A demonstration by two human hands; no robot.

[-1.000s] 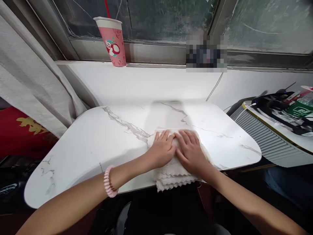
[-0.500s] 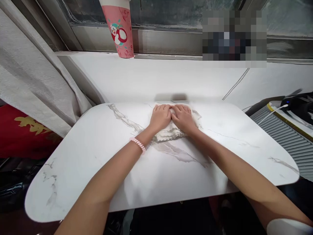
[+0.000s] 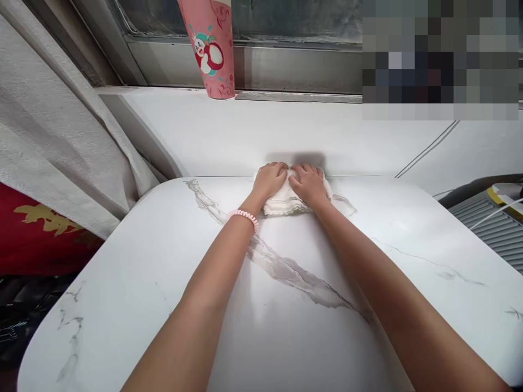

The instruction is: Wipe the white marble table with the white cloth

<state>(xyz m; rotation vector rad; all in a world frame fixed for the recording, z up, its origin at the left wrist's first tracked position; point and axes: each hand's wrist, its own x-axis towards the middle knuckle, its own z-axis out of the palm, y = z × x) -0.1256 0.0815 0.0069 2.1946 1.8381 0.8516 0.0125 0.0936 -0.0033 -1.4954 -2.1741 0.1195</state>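
Grip: our left hand [image 3: 270,179] and right hand [image 3: 308,184] lie palm-down on the cloth [image 3: 286,196]; we can't tell if fingers pinch it.
Cloth: layered, at the marbled table [image 3: 122,272]'s far edge, by the wall [image 3: 212,136].
Left wrist: pink coil band [image 3: 244,215].
Sill: pink cup [image 3: 214,60].

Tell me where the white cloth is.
Slightly right of centre in the head view, the cloth lies on the table near the wall, under the left hand and right hand.
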